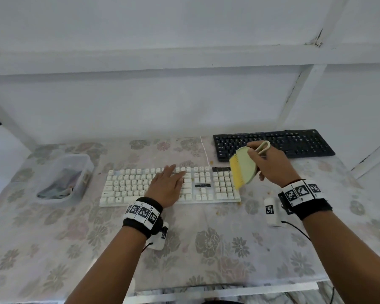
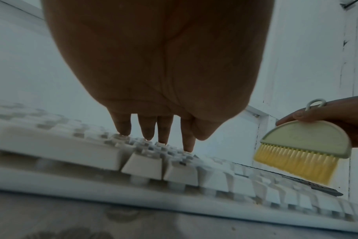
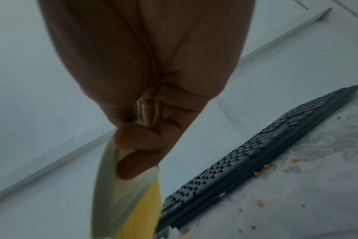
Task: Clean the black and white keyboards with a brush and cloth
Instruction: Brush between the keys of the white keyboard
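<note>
Now the white keyboard (image 1: 169,187) lies mid-desk (image 1: 206,249), the black keyboard (image 1: 274,144) near the far right edge. Your left hand (image 1: 167,185) lies flat, fingers straight, on the white keys. Your right hand (image 1: 272,164) grips the brush (image 1: 244,166), bristles over the white keyboard's right end.

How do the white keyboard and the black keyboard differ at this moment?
The white keyboard lies nearer the person; the black keyboard lies farther back and to the right. The left hand rests straight-fingered on the white one; the black one is untouched. White keycaps look taller, black ones flatter. Both lie flat on the floral tablecloth.
</note>
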